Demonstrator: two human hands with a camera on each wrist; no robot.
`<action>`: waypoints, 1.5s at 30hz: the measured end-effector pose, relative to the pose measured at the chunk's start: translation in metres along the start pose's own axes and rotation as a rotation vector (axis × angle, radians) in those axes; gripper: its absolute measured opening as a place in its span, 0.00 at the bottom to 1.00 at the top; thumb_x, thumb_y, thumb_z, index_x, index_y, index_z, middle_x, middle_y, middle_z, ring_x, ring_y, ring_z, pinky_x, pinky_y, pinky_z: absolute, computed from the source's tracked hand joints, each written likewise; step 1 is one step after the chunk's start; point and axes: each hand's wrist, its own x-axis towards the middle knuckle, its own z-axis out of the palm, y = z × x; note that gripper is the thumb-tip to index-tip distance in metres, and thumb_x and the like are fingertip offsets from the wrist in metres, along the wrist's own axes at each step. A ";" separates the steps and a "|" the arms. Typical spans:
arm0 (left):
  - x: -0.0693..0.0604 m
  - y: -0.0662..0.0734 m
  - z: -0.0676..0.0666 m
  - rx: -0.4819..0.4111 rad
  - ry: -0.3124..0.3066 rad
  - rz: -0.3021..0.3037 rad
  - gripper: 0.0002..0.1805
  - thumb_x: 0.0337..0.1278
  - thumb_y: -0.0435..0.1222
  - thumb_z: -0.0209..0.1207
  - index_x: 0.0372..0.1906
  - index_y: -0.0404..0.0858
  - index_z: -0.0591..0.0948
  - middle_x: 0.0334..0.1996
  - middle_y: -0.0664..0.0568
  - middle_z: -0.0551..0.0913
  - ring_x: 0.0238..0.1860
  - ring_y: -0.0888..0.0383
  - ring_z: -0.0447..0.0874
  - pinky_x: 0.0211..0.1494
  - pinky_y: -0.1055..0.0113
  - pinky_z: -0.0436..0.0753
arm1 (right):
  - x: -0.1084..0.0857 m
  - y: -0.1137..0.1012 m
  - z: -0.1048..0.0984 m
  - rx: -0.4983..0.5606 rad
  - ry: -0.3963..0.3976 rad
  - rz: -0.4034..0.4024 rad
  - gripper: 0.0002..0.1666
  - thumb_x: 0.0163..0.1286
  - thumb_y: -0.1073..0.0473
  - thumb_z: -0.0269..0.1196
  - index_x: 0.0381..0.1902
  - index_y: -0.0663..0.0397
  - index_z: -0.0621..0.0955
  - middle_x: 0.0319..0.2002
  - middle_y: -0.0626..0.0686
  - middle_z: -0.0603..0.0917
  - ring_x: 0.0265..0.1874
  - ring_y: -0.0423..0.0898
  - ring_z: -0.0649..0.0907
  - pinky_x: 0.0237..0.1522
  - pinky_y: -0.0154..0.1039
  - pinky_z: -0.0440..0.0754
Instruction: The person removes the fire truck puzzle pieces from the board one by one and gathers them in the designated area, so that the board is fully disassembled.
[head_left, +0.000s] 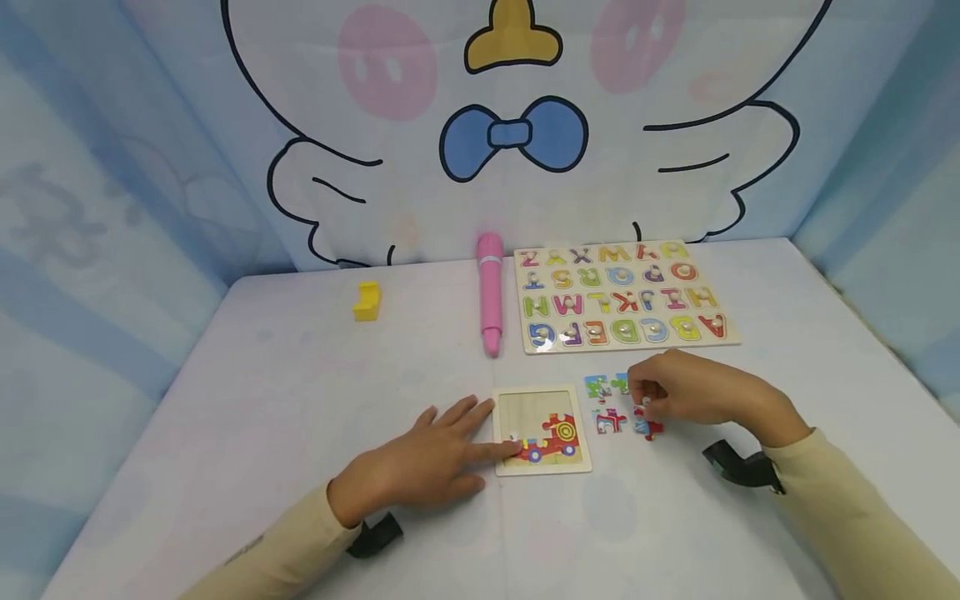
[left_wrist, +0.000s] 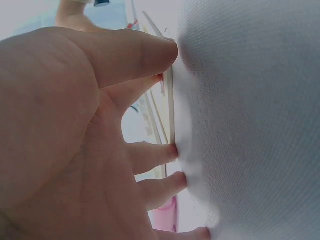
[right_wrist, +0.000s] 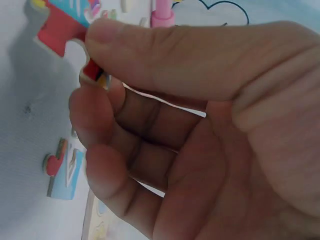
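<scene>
A square wooden puzzle tray (head_left: pixel 536 390) holds joined red, blue and yellow jigsaw pieces (head_left: pixel 551 442) showing part of a vehicle along its lower right; bare wood shows at the upper left. My left hand (head_left: pixel 431 462) lies beside it with fingers spread, the index fingertip resting on the joined pieces. In the left wrist view the other fingertips (left_wrist: pixel 172 151) meet the tray's edge and the tabletop. My right hand (head_left: pixel 690 387) pinches a red and blue puzzle piece (right_wrist: pixel 55 30) between thumb and fingers. Loose pieces (head_left: pixel 609 421) lie between the tray and that hand.
Behind the tray lies a wooden alphabet board (head_left: pixel 622 300) with knobbed letters. A pink pen-shaped stick (head_left: pixel 491 292) stands left of it, lying lengthwise. A small yellow block (head_left: pixel 367 302) sits farther left. A printed curtain (head_left: pixel 510 200) hangs at the table's back edge.
</scene>
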 end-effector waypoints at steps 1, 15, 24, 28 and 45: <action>0.000 0.000 0.000 0.002 0.000 -0.001 0.32 0.70 0.48 0.62 0.74 0.74 0.67 0.82 0.51 0.50 0.82 0.45 0.42 0.74 0.31 0.53 | 0.001 0.001 0.001 -0.004 0.006 -0.001 0.14 0.64 0.68 0.70 0.27 0.46 0.77 0.22 0.41 0.73 0.25 0.39 0.73 0.28 0.33 0.70; -0.001 -0.001 0.001 0.009 0.001 0.015 0.33 0.70 0.48 0.61 0.74 0.74 0.66 0.82 0.50 0.50 0.82 0.44 0.42 0.74 0.31 0.52 | 0.005 -0.005 0.009 -0.060 0.057 0.056 0.12 0.64 0.63 0.73 0.31 0.49 0.77 0.23 0.43 0.73 0.24 0.40 0.73 0.27 0.34 0.71; -0.001 -0.002 0.002 0.003 0.005 0.011 0.33 0.70 0.48 0.62 0.74 0.74 0.66 0.83 0.51 0.49 0.82 0.45 0.41 0.74 0.31 0.51 | 0.008 -0.010 0.012 -0.133 0.045 0.121 0.11 0.64 0.61 0.73 0.32 0.48 0.79 0.29 0.46 0.74 0.28 0.42 0.74 0.28 0.37 0.73; -0.002 -0.002 0.002 0.000 0.010 0.014 0.33 0.70 0.48 0.62 0.74 0.74 0.66 0.83 0.51 0.49 0.82 0.45 0.41 0.74 0.31 0.51 | 0.008 -0.010 0.013 -0.148 0.047 0.129 0.10 0.64 0.61 0.74 0.33 0.48 0.80 0.29 0.46 0.75 0.28 0.43 0.74 0.29 0.37 0.74; -0.005 -0.003 0.001 0.004 0.037 0.045 0.32 0.71 0.47 0.61 0.74 0.72 0.67 0.82 0.49 0.50 0.82 0.44 0.43 0.74 0.31 0.54 | 0.008 -0.011 0.016 -0.130 0.068 0.143 0.13 0.63 0.61 0.74 0.35 0.50 0.78 0.28 0.46 0.75 0.28 0.42 0.75 0.30 0.38 0.73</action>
